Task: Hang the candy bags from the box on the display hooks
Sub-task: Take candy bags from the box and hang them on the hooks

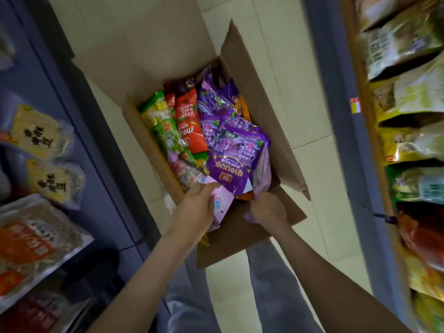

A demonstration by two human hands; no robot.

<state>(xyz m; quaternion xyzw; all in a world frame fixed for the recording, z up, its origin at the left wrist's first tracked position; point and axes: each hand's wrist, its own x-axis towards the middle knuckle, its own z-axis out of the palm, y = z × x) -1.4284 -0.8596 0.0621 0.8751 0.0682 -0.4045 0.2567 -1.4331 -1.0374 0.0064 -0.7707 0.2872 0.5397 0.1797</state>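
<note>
— Where is the purple candy bag (236,162) found?
— It is seen on top of the other bags in the open cardboard box (264,121) on the floor, at the near right. Its long axis is set near-to-far, leaning slightly right; its print is read upside down, with the brand-name end toward the person.
— And the hands?
— A pale lilac bag (262,164) is gripped by the curled fingers of the right hand (268,207). The left hand (200,205) is laid on a pink bag (224,200); whether its fingers are clamped cannot be told.
</note>
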